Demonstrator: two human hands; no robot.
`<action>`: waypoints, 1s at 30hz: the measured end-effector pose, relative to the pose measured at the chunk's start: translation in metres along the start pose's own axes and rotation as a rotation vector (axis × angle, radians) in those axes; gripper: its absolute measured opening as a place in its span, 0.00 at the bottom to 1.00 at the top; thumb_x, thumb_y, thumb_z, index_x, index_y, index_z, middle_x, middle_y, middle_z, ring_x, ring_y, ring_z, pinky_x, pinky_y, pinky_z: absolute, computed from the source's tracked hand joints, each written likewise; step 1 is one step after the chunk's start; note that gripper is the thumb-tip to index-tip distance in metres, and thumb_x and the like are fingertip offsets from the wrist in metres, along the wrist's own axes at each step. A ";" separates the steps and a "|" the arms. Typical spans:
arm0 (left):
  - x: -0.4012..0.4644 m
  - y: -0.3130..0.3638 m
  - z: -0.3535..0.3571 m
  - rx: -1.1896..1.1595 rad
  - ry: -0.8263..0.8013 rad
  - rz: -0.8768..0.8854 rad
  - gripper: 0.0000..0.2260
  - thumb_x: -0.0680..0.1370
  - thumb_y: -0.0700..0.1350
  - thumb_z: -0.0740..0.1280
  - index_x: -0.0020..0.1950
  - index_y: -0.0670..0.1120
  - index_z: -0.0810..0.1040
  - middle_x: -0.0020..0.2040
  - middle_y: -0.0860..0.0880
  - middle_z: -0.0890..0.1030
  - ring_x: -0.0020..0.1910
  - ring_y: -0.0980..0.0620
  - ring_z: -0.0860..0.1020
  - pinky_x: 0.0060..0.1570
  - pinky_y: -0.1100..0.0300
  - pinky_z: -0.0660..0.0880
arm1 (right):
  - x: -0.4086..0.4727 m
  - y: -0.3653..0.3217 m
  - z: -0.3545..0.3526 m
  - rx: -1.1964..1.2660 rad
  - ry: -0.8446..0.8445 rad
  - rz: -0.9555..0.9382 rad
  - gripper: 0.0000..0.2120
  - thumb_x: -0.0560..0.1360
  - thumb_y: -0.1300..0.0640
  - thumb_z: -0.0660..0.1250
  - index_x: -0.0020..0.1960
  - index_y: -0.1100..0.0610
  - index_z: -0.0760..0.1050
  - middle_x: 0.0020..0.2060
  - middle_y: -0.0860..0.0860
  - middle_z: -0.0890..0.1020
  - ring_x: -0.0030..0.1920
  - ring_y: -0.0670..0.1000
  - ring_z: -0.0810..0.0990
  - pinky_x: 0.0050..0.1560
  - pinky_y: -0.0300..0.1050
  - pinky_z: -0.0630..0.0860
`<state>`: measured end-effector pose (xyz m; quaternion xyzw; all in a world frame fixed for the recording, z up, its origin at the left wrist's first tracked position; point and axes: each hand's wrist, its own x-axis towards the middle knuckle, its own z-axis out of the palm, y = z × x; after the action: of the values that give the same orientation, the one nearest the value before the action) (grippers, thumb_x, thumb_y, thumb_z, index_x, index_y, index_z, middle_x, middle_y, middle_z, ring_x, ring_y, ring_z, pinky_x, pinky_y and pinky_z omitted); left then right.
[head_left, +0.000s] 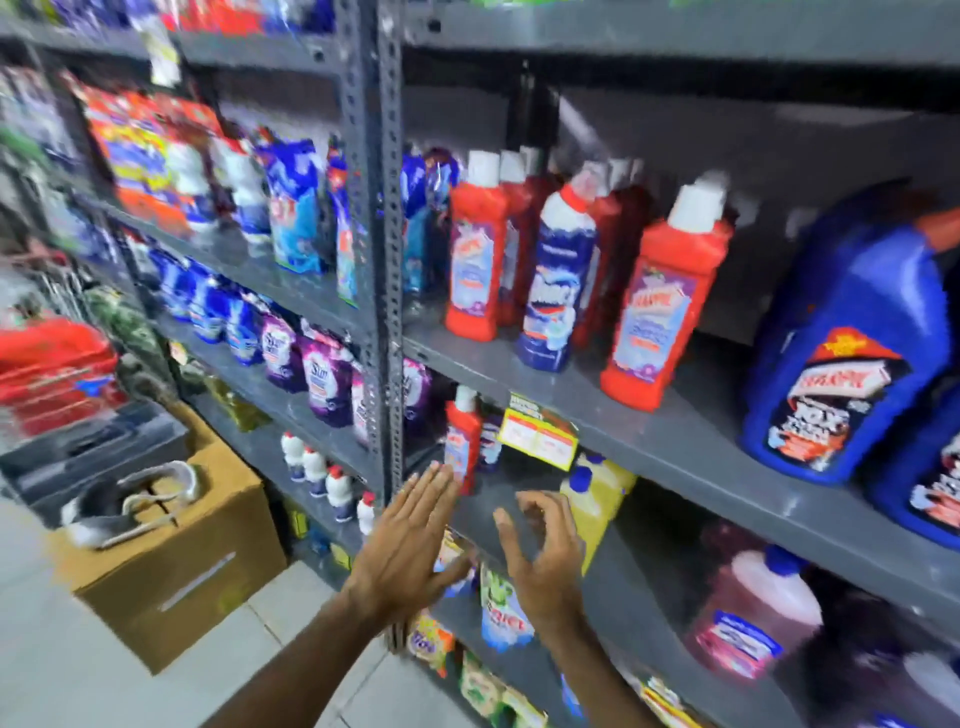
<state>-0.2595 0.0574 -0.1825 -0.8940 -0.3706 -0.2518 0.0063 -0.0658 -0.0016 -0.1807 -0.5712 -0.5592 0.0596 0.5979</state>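
Both my hands are raised in front of a grey metal shelf unit (649, 415) stocked with cleaning products. My left hand (410, 540) is flat with straight fingers, its tips close to a small red bottle (461, 441) on the lower shelf; contact is unclear. My right hand (545, 556) hovers with loosely curled fingers and holds nothing, just left of a yellow bottle (597, 499). On the shelf above stand red bottles (660, 312) with white caps and a dark blue bottle (558, 280).
Large blue jugs (841, 353) stand at the right. Refill pouches (296, 213) fill the left shelves. A yellow price tag (537, 434) hangs on the shelf edge. A cardboard box (176, 561) with a shoe on it sits on the tiled floor, left.
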 end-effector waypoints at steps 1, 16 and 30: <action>0.009 -0.011 -0.013 0.009 0.024 0.003 0.40 0.82 0.64 0.64 0.84 0.39 0.58 0.85 0.41 0.56 0.85 0.43 0.54 0.82 0.45 0.53 | 0.014 -0.013 0.008 0.014 0.007 -0.042 0.09 0.78 0.50 0.74 0.54 0.52 0.79 0.49 0.45 0.79 0.50 0.49 0.81 0.52 0.48 0.79; 0.154 -0.096 -0.105 0.116 -0.111 0.048 0.44 0.83 0.71 0.51 0.85 0.39 0.45 0.86 0.41 0.46 0.86 0.46 0.43 0.83 0.48 0.46 | 0.217 -0.080 0.027 -0.099 0.334 0.123 0.38 0.75 0.58 0.77 0.78 0.64 0.63 0.73 0.62 0.72 0.74 0.61 0.72 0.72 0.46 0.67; 0.171 -0.103 -0.077 0.111 -0.226 -0.030 0.47 0.80 0.74 0.42 0.85 0.39 0.45 0.86 0.39 0.48 0.85 0.45 0.45 0.84 0.50 0.41 | 0.242 -0.065 0.017 -0.062 0.157 0.317 0.30 0.76 0.51 0.78 0.73 0.57 0.71 0.66 0.53 0.82 0.58 0.47 0.81 0.43 0.29 0.71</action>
<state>-0.2601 0.2300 -0.0557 -0.9093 -0.3956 -0.1287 0.0104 -0.0265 0.1586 0.0085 -0.6732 -0.4152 0.0912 0.6050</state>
